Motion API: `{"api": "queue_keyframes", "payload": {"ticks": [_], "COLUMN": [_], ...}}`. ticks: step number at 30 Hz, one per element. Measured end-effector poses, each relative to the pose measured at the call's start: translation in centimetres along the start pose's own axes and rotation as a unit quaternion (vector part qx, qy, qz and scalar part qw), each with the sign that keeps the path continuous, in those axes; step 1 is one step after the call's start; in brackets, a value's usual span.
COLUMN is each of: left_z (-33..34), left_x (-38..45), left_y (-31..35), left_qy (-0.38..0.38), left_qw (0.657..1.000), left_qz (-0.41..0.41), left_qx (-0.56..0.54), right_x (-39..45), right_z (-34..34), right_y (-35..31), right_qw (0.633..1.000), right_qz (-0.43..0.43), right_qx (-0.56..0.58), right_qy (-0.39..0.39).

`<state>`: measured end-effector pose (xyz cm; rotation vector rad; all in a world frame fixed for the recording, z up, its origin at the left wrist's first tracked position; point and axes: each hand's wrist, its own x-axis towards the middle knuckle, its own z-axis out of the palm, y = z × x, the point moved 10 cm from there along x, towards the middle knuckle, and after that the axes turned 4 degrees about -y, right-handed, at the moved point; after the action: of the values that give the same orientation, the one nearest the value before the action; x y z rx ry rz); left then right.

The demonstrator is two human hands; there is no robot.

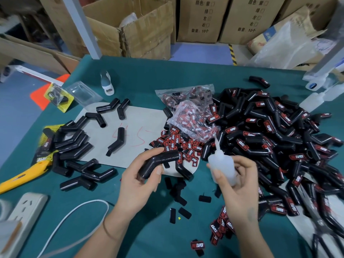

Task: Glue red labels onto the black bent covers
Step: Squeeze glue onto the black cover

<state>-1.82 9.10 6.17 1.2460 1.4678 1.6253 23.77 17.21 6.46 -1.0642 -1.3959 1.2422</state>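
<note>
A heap of already labelled covers (270, 138) is lying to the right on the green table (167, 75), with loose red labels (176, 144) spilling just beyond the hands. The left hand (141, 175) is curling round an unlabelled black bent cover (158, 162), its long axis running lower-left to upper-right. The right hand (236, 179) is gripping a glue bottle (221, 161), nozzle tilting up and leftward, just right of the cover and apart from it.
</note>
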Motion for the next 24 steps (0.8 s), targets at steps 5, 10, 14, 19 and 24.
{"api": "queue_keyframes", "payload": {"ticks": [5,10,14,19,24], "left_z": [-0.1,0.1,-0.1,-0.4,-0.2], "left_x": [0.0,-0.1,0.0,0.2,0.5], "left_y": [0.1,0.1,-0.4,-1.3,-2.0], "left_qy": [-0.002,-0.011,-0.009,0.001,0.003], "left_qw": [1.0,1.0,1.0,0.999,0.999], "left_qz": [0.008,0.007,-0.005,-0.03,-0.046], "left_qx": [-0.002,-0.003,0.011,0.01,-0.028], "right_x": [0.3,0.8,0.9,0.6,0.9], "right_z": [2.2,2.4,2.3,2.3,1.9], "right_y": [2.9,4.9,4.5,2.8,2.2], "right_qw": [0.979,0.962,0.952,0.926,0.903], "right_qz": [0.034,0.077,0.07,0.014,-0.003], "right_qx": [-0.189,-0.251,-0.292,-0.374,-0.424], "right_qy": [-0.074,-0.081,-0.066,-0.053,-0.068]}}
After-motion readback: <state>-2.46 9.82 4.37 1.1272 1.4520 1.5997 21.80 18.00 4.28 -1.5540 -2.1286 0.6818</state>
